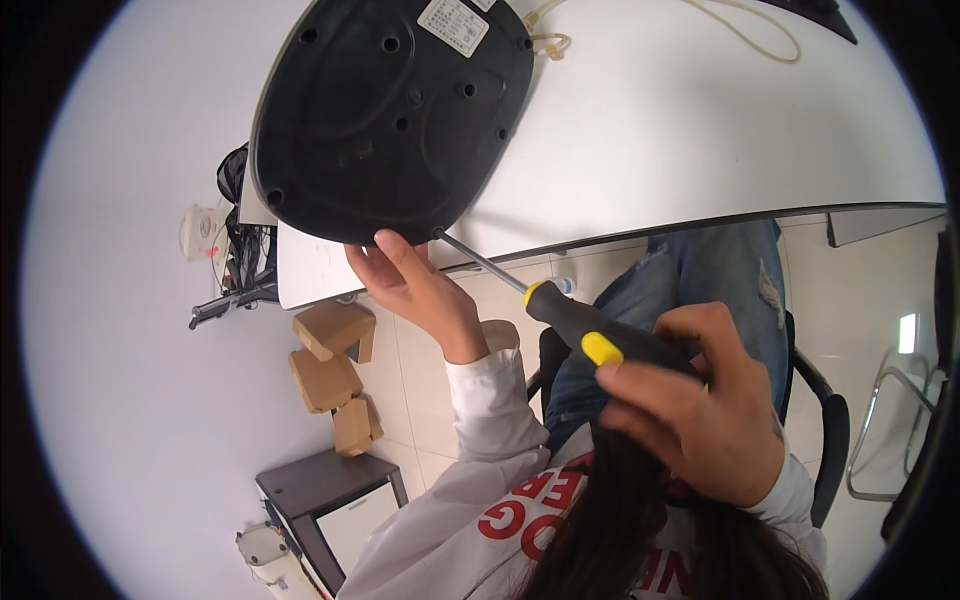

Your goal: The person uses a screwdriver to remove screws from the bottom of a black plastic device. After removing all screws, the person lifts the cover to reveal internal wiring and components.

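A black plastic appliance base (340, 130) faces me with its underside, which has several recessed screw holes and a white label (454, 26). What kind of appliance it belongs to is hidden. My left hand (425, 300) grips its near edge, thumb on the underside and the other fingers behind the rim. In my right hand (710, 410) is a screwdriver (570, 318) with a black and yellow handle; the fingers are slightly blurred. Its metal shaft slants up to the left, and the tip sits in a hole at the base's near edge, close to my left thumb.
The white table (650, 140) carries a beige cord (795, 45) beside the base. Below left, cardboard boxes (325, 380) lie on the floor near a dark cabinet (325, 480). A black chair armrest (830, 440) and a metal-framed chair (870, 450) are at the right.
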`<state>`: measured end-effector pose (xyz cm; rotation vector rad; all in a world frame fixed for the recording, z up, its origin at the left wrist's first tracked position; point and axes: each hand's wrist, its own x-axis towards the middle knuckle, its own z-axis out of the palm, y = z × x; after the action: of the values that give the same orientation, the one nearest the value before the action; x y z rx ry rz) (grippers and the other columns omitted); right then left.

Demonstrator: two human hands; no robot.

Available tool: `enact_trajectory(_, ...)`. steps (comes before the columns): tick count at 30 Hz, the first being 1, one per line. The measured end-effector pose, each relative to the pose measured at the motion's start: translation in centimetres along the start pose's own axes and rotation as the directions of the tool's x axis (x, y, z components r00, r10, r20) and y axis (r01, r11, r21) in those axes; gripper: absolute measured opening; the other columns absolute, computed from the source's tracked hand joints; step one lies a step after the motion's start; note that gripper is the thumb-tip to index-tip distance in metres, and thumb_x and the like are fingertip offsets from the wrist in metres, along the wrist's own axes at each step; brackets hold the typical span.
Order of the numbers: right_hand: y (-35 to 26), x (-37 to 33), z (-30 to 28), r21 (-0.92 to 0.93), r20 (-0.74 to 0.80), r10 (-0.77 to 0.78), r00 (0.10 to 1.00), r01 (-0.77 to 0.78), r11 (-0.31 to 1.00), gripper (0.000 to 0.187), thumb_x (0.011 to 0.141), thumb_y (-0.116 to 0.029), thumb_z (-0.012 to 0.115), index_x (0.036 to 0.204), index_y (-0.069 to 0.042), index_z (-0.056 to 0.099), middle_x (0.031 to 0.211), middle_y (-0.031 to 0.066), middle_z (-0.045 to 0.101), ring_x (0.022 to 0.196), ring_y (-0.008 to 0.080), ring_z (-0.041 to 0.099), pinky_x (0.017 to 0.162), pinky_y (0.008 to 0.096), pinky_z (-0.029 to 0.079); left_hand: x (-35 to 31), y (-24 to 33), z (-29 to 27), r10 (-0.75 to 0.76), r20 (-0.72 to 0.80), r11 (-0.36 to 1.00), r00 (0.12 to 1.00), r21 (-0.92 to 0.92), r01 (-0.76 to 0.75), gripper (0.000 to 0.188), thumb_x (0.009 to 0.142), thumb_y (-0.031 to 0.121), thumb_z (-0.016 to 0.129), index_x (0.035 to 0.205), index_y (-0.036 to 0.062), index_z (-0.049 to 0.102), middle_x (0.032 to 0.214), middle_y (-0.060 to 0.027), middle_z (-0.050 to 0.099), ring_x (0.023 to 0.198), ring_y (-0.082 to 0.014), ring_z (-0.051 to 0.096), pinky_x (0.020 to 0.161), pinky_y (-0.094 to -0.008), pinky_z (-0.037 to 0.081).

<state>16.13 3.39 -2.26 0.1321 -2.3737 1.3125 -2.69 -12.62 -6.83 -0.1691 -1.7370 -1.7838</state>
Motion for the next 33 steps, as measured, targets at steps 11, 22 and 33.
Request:
enact_trajectory(11, -0.6, 0.4, 0.0, -0.221, -0.045, -0.161, 0.986, 0.147, 0.964, 0.037, 0.063, -0.007, 0.072, 0.096, -0.019, 0.062, 0.1, 0.0131, 0.05, 0.085, 0.0269, 0.052, 0.06, 0.0278, 0.048, -0.2, 0.5, -0.9, -0.085, 0.067, 0.995, 0.994, -0.053, 0.088, 0.046, 0.092, 0.027, 0.052, 0.126, 0.0019, 0.034, 0.092, -0.0041, 0.051, 0.08, -0.0099, 0.052, 0.073, -0.0249, 0.046)
enact_trajectory(22, -0.7, -0.2, 0.5, -0.033, 0.019, 0.131, 0.991, -0.13, 0.991, 0.056, 0.077, -0.023, 0.066, 0.125, -0.005, 0.045, 0.096, 0.0137, 0.05, 0.073, 0.0226, 0.056, 0.052, 0.0267, 0.049, -0.4, 0.3, -1.0, -0.11, 0.051, 0.994, 0.993, -0.001, 0.11, 0.057, 0.091, 0.03, 0.053, 0.132, 0.0001, 0.027, 0.094, -0.0048, 0.05, 0.084, -0.0102, 0.052, 0.075, -0.0251, 0.046)
enact_trajectory(33, -0.4, -0.1, 0.2, -0.302, -0.081, -0.213, 0.974, 0.18, 0.936, 0.03, 0.07, -0.007, 0.064, 0.098, -0.018, 0.063, 0.098, 0.011, 0.054, 0.077, 0.0235, 0.055, 0.064, 0.0266, 0.05, -0.2, 0.6, -1.3, -0.096, 0.094, 0.994, 0.991, -0.046, 0.1, 0.05, 0.093, 0.024, 0.05, 0.131, 0.0018, 0.028, 0.112, -0.0116, 0.05, 0.097, -0.0161, 0.054, 0.082, -0.0269, 0.046)
